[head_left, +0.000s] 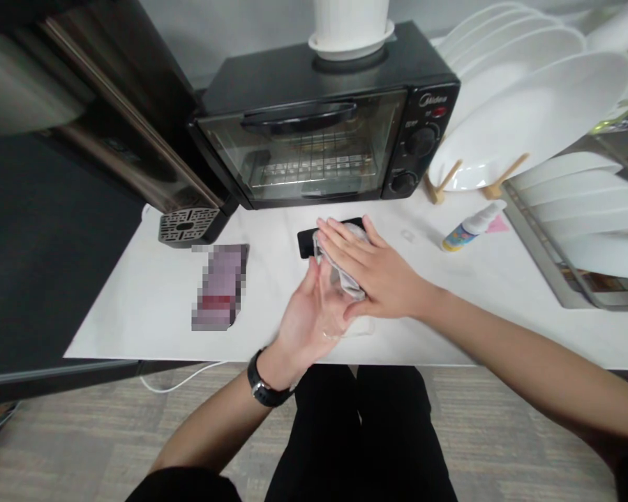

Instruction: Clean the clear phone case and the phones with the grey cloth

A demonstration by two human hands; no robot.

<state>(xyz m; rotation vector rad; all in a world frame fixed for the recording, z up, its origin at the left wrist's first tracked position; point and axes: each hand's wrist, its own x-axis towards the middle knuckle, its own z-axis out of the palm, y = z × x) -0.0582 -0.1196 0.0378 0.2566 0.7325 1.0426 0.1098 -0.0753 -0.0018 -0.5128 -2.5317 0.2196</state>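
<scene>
My left hand [301,321] holds a clear plastic phone case [335,319] from below, palm turned up and thumb along its side. My right hand [384,272] lies over the case with fingers stretched out together, pressing a light grey cloth [352,286] against it. Most of the cloth and much of the case are hidden under that hand. Just behind both hands a black phone [306,244] lies on the white counter, partly covered from view. A small spray bottle [471,226] with a blue and yellow label is to the right.
A black toaster oven [314,146] stands behind, with a white pot [350,28] on top. Left are a drinks machine [188,223] and a blurred purple item [220,286]. White plates [534,111] and a dish rack [544,258] occupy the right.
</scene>
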